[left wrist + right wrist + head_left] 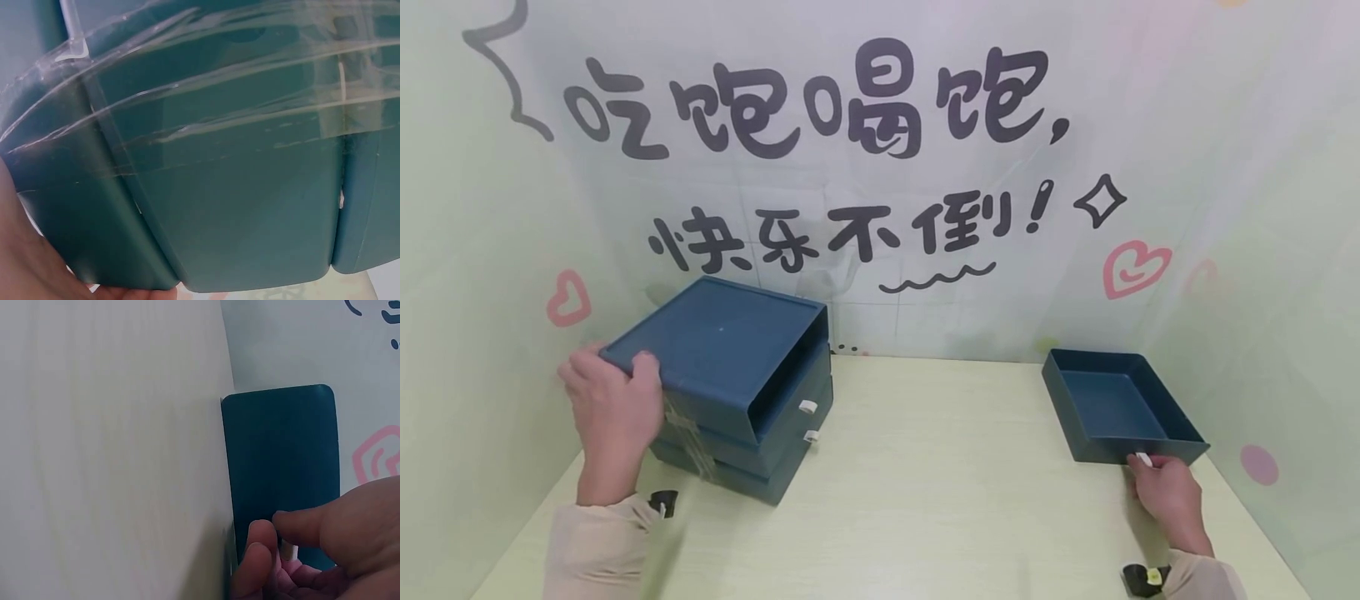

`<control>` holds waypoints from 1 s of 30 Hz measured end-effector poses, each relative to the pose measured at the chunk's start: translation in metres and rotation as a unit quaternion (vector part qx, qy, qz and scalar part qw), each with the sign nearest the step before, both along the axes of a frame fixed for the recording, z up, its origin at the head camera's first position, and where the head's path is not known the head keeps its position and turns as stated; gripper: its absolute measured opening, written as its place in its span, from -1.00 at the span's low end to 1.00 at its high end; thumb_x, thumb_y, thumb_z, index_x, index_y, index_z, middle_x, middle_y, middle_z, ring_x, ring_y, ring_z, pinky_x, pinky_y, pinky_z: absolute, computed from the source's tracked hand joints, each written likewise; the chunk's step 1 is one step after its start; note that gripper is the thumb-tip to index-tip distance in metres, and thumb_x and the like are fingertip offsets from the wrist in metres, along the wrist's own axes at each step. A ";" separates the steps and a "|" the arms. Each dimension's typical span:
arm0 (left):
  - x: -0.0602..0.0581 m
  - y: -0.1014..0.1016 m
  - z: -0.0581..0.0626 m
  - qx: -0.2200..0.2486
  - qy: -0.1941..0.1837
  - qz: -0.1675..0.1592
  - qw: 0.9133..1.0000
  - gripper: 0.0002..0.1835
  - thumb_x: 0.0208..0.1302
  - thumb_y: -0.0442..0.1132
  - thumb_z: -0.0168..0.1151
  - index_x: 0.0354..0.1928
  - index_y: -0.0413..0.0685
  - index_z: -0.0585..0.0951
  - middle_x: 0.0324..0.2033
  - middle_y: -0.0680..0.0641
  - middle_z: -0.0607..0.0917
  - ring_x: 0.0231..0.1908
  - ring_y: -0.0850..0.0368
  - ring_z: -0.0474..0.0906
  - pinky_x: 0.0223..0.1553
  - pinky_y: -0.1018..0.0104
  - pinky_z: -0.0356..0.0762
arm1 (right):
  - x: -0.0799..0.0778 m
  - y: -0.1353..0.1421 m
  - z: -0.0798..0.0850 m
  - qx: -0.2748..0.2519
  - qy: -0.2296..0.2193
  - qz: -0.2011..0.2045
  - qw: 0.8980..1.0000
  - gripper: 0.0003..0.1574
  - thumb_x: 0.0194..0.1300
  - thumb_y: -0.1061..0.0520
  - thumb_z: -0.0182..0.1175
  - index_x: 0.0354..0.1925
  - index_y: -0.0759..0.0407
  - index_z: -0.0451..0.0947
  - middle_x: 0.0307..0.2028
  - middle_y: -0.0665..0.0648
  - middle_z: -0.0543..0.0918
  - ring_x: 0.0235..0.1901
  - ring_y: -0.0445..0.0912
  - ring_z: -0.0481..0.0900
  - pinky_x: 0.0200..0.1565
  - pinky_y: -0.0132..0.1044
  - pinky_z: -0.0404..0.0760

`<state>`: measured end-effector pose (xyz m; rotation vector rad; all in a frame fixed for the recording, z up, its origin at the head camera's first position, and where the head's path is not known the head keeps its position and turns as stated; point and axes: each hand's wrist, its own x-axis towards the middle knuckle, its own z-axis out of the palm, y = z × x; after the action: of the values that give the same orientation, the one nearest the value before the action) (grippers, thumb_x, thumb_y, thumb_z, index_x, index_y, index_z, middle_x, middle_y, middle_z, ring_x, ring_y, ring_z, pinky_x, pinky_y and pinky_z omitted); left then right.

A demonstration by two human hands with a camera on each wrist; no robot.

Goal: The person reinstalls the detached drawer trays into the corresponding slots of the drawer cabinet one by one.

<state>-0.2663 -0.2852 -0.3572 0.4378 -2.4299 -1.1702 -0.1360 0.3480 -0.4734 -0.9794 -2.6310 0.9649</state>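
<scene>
A dark blue desktop drawer cabinet (pixel 722 333) stands at the left, turned at an angle, with its top slot lacking a drawer. My left hand (pixel 617 404) grips its near left top corner, thumb lying over the top. Two lower drawers show white pull tabs (pixel 808 407) on the front. Clear tape (pixel 187 106) wraps the cabinet's side in the left wrist view. At the right, a shallow blue drawer (pixel 1116 404) sits on the table, hollow side up. My right hand (pixel 1172 496) pinches the white tab (pixel 1143 458) on its near face, between thumb and fingers.
The pale wood table (pixel 925 467) stretches between cabinet and drawer. Behind it hangs a printed backdrop (pixel 887 183) with dark lettering and pink hearts, and pale walls close both sides. Black wrist-camera mounts (pixel 1144 579) sit beside the sleeves.
</scene>
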 end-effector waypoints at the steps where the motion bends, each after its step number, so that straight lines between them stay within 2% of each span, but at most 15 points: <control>1: 0.000 0.000 0.000 0.000 0.000 0.001 1.000 -0.35 0.31 0.02 -0.22 0.33 -0.23 0.07 0.18 -0.36 0.12 -0.05 -0.29 0.21 -0.23 0.01 0.16 | 0.000 0.000 -0.001 0.003 0.003 -0.001 1.000 -0.50 0.45 -0.02 -0.01 -0.49 0.30 0.54 -0.66 0.06 0.55 -0.56 -0.05 0.39 -0.47 -0.21 0.28; 10: 0.001 0.000 -0.001 -0.003 0.004 0.002 1.000 -0.34 0.32 0.01 -0.23 0.34 -0.24 0.07 0.20 -0.36 0.12 -0.05 -0.31 0.21 -0.21 -0.02 0.17 | 0.001 -0.002 0.000 0.020 0.007 -0.004 1.000 -0.49 0.50 -0.02 -0.07 -0.41 0.34 0.50 -0.61 0.10 0.54 -0.52 -0.02 0.41 -0.46 -0.22 0.29; 19: 0.001 0.000 0.001 0.003 -0.002 0.003 1.000 -0.33 0.32 0.03 -0.22 0.36 -0.19 0.05 0.21 -0.35 0.11 -0.02 -0.30 0.22 -0.23 -0.01 0.17 | 0.002 -0.005 0.001 0.037 0.031 -0.007 0.999 -0.45 0.48 0.03 -0.08 -0.10 0.57 0.48 -0.26 0.49 0.58 -0.35 0.14 0.50 -0.45 -0.28 0.32; 30: 0.003 0.000 -0.002 0.004 0.000 0.002 1.000 -0.34 0.31 0.03 -0.22 0.35 -0.19 0.06 0.19 -0.34 0.11 -0.05 -0.28 0.23 -0.25 0.02 0.16 | 0.001 -0.005 -0.001 0.022 0.048 -0.029 0.998 -0.38 0.48 -0.03 -0.08 -0.01 0.58 0.49 -0.13 0.55 0.59 -0.30 0.17 0.53 -0.43 -0.28 0.34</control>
<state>-0.2637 -0.2855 -0.3587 0.4462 -2.4247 -1.1774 -0.1349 0.3428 -0.4740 -0.9683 -2.5190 0.9136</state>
